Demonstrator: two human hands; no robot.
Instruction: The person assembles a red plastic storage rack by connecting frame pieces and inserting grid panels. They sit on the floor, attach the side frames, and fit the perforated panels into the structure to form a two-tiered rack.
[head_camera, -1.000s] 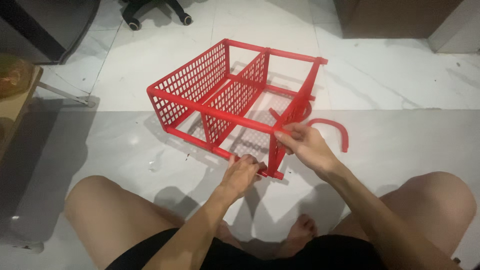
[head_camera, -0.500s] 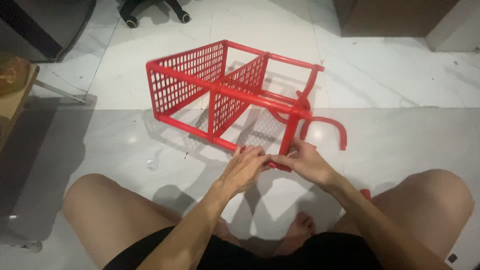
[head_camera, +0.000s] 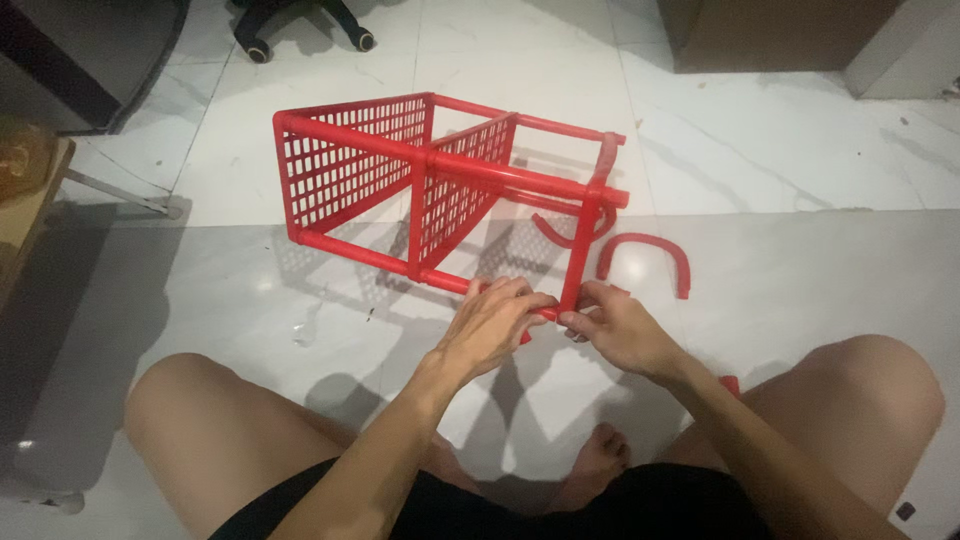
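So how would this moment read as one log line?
left hand: grips red rack bottom corner | right hand: pinches same corner | curved red piece: loose on floor

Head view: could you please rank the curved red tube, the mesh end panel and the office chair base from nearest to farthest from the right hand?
From the right hand:
1. Curved red tube, just beyond, on the floor.
2. Mesh end panel, far left of the rack.
3. Office chair base, top left.

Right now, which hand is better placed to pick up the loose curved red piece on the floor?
The right hand, probably. The curved red piece lies on the floor just beyond it, on that side, while the left hand grips the red rack at its near bottom rail.
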